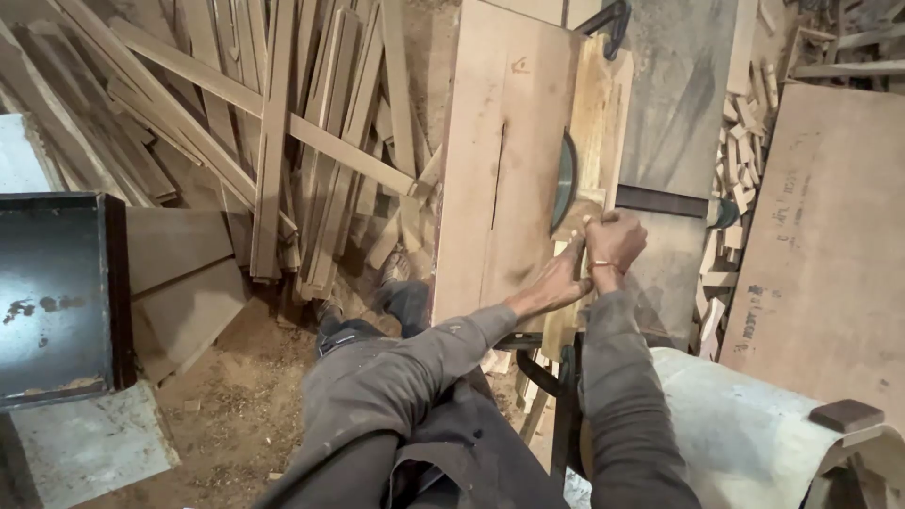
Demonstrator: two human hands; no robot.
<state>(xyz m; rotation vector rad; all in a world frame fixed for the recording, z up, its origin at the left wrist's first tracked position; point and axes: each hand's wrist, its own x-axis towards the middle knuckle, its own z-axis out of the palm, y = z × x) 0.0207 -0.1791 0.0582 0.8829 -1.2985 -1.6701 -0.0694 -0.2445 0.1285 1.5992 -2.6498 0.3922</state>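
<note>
A wooden-topped table saw (500, 170) stands ahead of me, its round grey blade (565, 181) rising through the top. A pale narrow strip of wood (589, 123) lies along the blade's right side. My left hand (566, 269) and my right hand (615, 240) are clasped together on the near end of that strip, just behind the blade. Both arms wear grey sleeves. My grey trousers and a shoe (396, 267) show below, on the sawdust floor.
A heap of long wooden slats (273, 123) leans at the left. Small offcuts (740, 160) pile up right of the saw. A large brown board (830, 236) is on the right, a dark metal box (52, 292) on the left, and a white covered bulk (745, 434) nearby.
</note>
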